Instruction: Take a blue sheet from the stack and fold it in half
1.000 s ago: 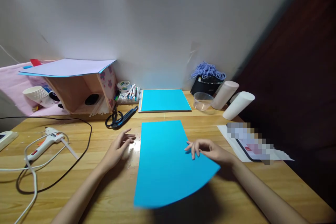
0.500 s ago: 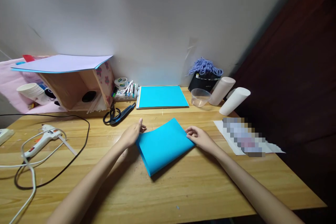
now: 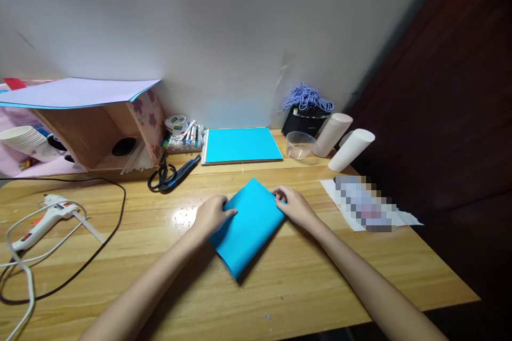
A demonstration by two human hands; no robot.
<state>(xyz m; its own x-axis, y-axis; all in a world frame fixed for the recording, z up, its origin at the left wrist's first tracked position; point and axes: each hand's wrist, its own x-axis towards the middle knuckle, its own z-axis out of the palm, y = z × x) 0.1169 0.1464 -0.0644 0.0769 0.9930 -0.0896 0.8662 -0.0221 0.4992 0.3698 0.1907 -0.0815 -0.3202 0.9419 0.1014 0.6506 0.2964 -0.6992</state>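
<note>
Quick count on the desk (image 3: 120, 256): two blue sheets, one folded (image 3: 248, 226) near the front edge and one flat (image 3: 239, 145) behind it. Two white tubes (image 3: 342, 141) at the back right, one clear cup (image 3: 299, 145), one scissors (image 3: 162, 177), one glue gun (image 3: 38, 218) far left.
</note>
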